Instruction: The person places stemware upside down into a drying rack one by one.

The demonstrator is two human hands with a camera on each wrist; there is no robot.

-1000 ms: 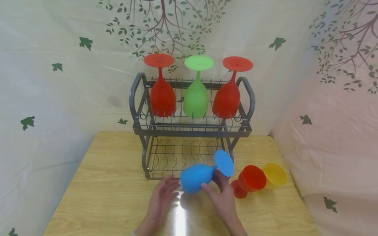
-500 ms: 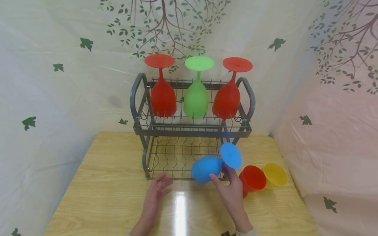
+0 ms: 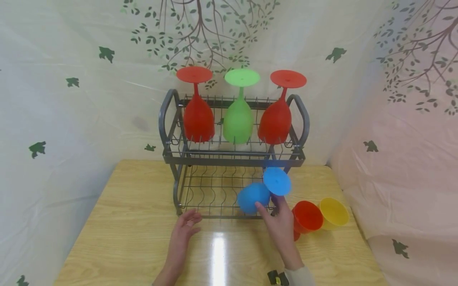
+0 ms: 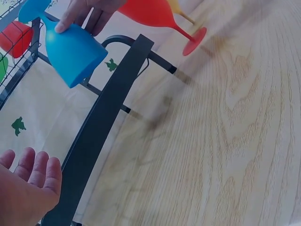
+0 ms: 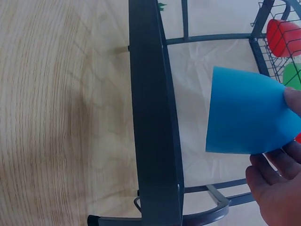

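My right hand (image 3: 280, 226) holds a blue goblet (image 3: 252, 198) near its stem, thumb on the bowl. The goblet is tilted, foot up and bowl mouth down to the left, over the right part of the dish rack's (image 3: 234, 162) lower tier. In the right wrist view the blue bowl (image 5: 249, 113) is beside the rack's dark front bar (image 5: 155, 113), with fingers (image 5: 268, 181) beneath it. My left hand (image 3: 184, 228), fingers relaxed and holding nothing, is by the rack's front left corner. The left wrist view shows it (image 4: 30, 188) palm up, apart from the goblet.
On the top tier stand a red goblet (image 3: 198, 121), a green goblet (image 3: 238, 121) and another red goblet (image 3: 275, 123), all upside down. Right of the rack, a red goblet (image 3: 307, 216) and a yellow one (image 3: 333, 212) are on the wooden table (image 3: 118, 222). Patterned cloth hangs behind.
My right hand has carried the blue goblet right and farther back over the lower tier, tipping its mouth further down. My left hand has drawn away to the left.
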